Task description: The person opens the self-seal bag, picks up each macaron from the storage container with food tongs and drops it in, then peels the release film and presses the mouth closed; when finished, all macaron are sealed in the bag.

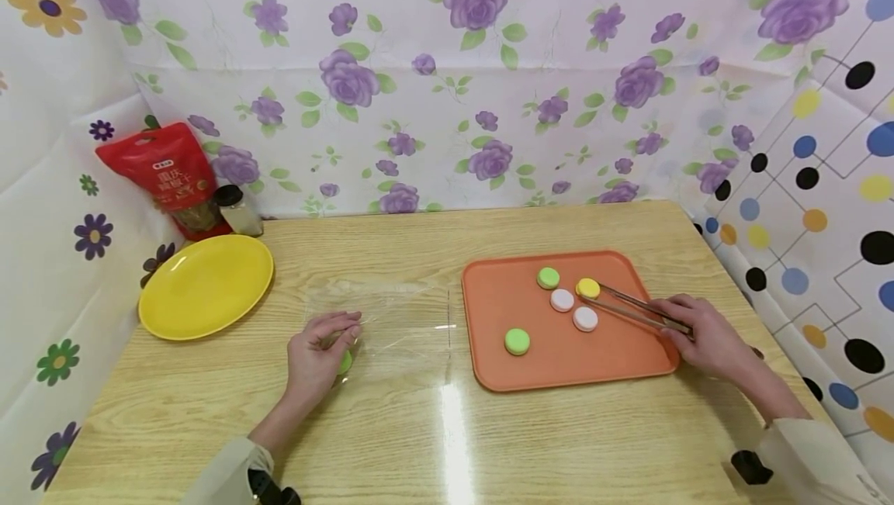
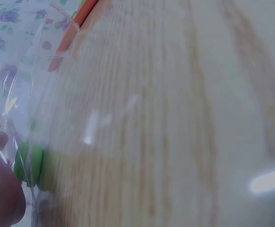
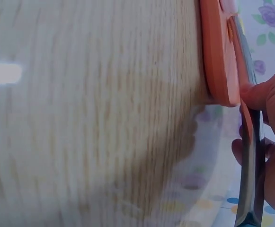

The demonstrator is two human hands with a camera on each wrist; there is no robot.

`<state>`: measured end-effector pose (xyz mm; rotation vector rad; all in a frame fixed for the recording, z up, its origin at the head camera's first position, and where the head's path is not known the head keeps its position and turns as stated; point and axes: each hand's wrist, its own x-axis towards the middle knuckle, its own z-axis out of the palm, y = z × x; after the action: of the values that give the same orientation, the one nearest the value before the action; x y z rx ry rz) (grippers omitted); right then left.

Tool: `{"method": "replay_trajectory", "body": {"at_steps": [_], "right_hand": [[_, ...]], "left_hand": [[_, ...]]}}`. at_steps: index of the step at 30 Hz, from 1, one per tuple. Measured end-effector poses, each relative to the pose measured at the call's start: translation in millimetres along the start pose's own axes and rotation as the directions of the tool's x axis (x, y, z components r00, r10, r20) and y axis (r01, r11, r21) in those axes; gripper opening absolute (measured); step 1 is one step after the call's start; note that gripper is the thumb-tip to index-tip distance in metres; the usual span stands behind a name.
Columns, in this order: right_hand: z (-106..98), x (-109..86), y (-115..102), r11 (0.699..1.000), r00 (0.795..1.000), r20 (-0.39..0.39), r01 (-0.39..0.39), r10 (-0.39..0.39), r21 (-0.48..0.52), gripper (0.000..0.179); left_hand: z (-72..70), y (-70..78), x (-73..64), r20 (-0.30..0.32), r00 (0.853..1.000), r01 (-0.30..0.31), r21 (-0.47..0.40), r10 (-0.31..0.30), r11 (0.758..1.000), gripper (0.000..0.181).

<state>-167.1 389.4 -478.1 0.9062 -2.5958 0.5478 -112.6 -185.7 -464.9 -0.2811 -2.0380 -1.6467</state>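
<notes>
Worktop (image 1: 377, 443) wood-grained, floral sheet (image 1: 433, 133) behind far edge. On my feed: right hand (image 1: 712, 338) clamped round tongs (image 1: 625, 313), tips about yellow macaron (image 1: 588, 288), toward tray's (image 1: 531, 369) far right corner; whether tips bite, cannot tell. I see left hand (image 1: 323, 354) pinching clear bag (image 1: 405, 334) between worktop's left edge and tray's left edge, green macaron (image 1: 344, 363) just beside thumb. Risks, my judgement: off-centre squeeze could spin yellow macaron loose; hard squeeze could crack it; slack left pinch could let bag collapse.

Head view bright | white glare on table (image 1: 455, 443) | wrist views hazy (bluish)
</notes>
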Motion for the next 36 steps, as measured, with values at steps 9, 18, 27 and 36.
{"method": "replay_trajectory", "body": {"at_steps": [9,18,27,36], "right_hand": [[-8,7.1,-7,0.999,0.999,-0.032,0.036,-0.036,-0.008,0.052],[-8,23.9,-27,0.999,0.999,-0.015,0.044,-0.044,0.015,0.051],[1,60.4,-72,0.988,0.992,0.071,0.097,-0.106,0.117,0.047],[24,103.6,-122,0.976,0.969,0.182,0.134,-0.165,0.169,0.045]], "left_hand": [[0.3,-0.9,0.2,0.0,1.0,-0.014,0.001,0.014,1.0,0.01],[1.1,-0.8,1.0,0.002,1.0,-0.009,-0.004,0.009,1.0,0.011],[0.3,-1.5,1.1,0.011,1.0,0.003,-0.009,-0.003,1.0,0.01],[2.5,-1.0,0.5,0.002,0.999,-0.045,0.042,0.045,0.998,0.012]]}}
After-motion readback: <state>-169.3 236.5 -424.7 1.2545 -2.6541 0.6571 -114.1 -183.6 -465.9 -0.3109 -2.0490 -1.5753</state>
